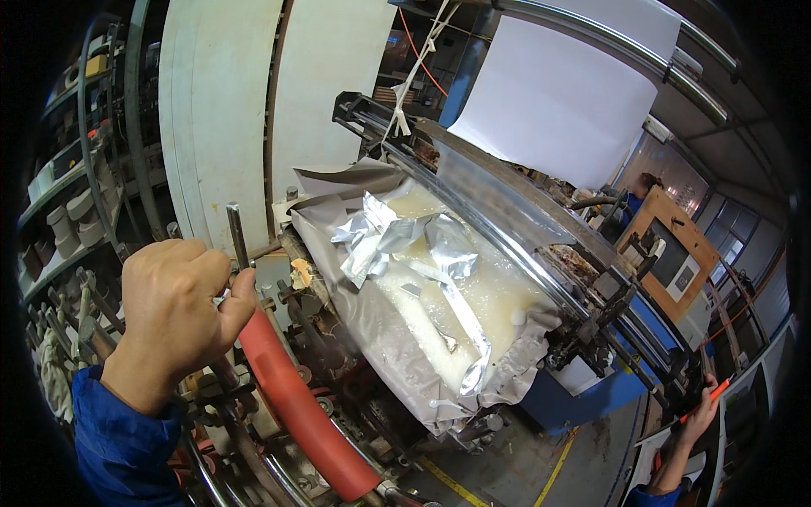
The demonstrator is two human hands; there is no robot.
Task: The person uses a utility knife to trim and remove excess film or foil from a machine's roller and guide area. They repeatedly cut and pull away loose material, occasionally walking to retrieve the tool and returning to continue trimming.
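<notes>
My left hand (179, 306) is closed in a fist at the upper end of a red rubber-covered roller (296, 410). The roller's end there is hidden by my fingers. The roller slants down to the right, and its metal shaft shows at the lower end. Far off to the right, my right hand (699, 416) is closed around a slim orange thing (716, 391), whose kind I cannot make out. Between my hands, a grey sheet (351, 317) lines a trough holding a milky, wet pool (507, 287). Crumpled silver foil (452, 245) lies in it, with one strip hanging toward the near edge.
Steel rollers (507, 241) run along the trough's far side. A white sheet (557, 93) hangs above them. Shelves (72, 186) stand at left, pale panels (220, 110) behind. A wooden-framed panel (667, 253) leans at right. Another person (638, 198) is in the background.
</notes>
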